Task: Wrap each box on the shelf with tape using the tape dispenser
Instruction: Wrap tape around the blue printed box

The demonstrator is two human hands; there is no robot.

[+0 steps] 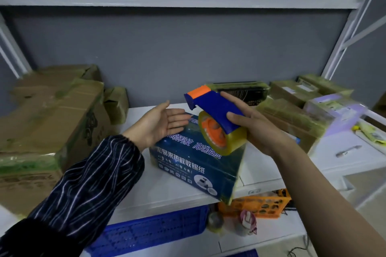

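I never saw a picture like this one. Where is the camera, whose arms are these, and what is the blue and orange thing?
No machine here: a person wears the camera on the head, so it looks down at their own arms. The right hand grips a tape dispenser, blue and orange, carrying a roll of clear tape. The left hand, in a striped sleeve, is open over a blue box on the white shelf. Taped cardboard boxes lie to both sides.

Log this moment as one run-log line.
right hand: holds tape dispenser over blue box | left hand: open, palm up, by box's far edge | blue box: on white shelf
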